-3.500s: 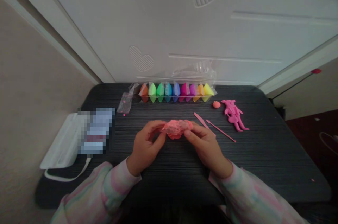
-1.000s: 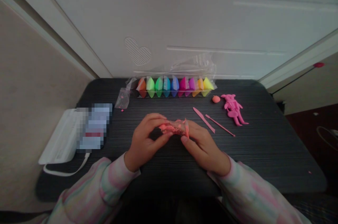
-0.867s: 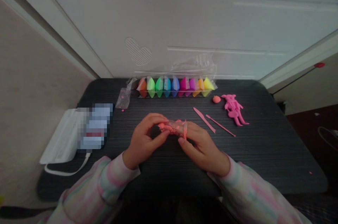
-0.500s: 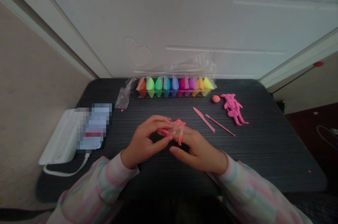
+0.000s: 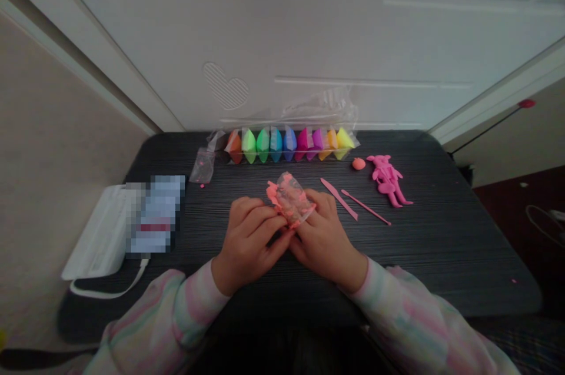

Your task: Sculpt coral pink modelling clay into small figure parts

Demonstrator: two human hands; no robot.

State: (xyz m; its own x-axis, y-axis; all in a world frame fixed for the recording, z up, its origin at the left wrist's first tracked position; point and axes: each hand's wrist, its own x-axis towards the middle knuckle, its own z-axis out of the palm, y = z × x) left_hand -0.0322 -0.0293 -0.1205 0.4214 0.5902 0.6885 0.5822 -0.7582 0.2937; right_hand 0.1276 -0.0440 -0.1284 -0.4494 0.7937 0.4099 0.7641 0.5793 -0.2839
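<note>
Both hands meet at the middle of the dark table (image 5: 441, 245). My left hand (image 5: 249, 239) and my right hand (image 5: 322, 236) pinch a small clear plastic bag smeared with salmon-pink clay (image 5: 290, 198), which sticks up between the fingertips. The fingers of both hands are curled together on its lower end. How much clay is inside the bag is unclear.
A row of coloured clay packets (image 5: 286, 145) lies along the far edge, with an empty clear bag (image 5: 202, 167) at its left. Two pink modelling tools (image 5: 338, 198) (image 5: 365, 207), an orange clay ball (image 5: 358, 163) and a pink clay figure (image 5: 387, 178) lie right. A white case (image 5: 99, 234) sits left.
The clay has gone from a stretched lump between my hands to a bag held upright. Both hands have drawn closer together and a little nearer to me.
</note>
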